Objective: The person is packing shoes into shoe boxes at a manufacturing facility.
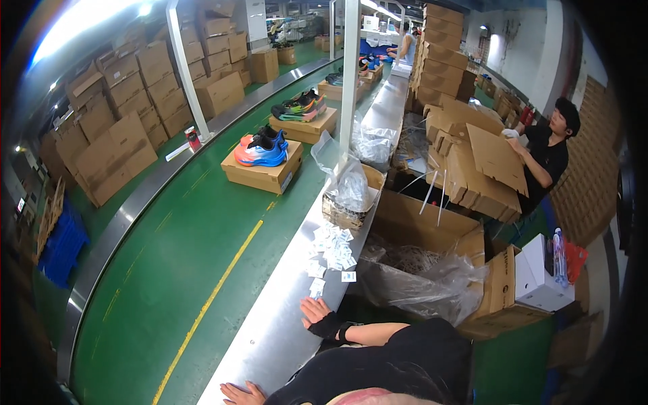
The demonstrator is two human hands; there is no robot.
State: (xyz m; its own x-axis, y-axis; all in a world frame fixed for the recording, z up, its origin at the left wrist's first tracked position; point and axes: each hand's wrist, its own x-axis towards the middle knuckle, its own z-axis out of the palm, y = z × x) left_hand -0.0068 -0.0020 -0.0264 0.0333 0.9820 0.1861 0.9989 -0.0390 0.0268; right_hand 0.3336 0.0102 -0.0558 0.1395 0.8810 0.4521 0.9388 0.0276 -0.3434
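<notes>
**Hands resting flat on the desk, packets just ahead**

Both hands are empty and lie apart on the long grey metal desk [270, 337]. The left hand [241, 393] is spread flat, fingers open, at the near edge of the view. The right hand [318, 317], in a dark fingerless wrist wrap, rests palm down a little farther along, holding nothing. Just beyond its fingertips lies a loose scatter of small white packets [332, 251], the nearest ones close to the fingers but not touching them.

To the right of the desk stands an open cardboard box [432, 233] lined with clear plastic. To the left, the green conveyor belt [196, 250] carries a shoebox [262, 174] with blue and orange shoes [260, 150] on top, well away from the hands.

As a judgement, this looks like a pause between pieces: the closest work is the packets, and picking one up would call for a short forward reach of the right hand and a fingertip pinch.
</notes>
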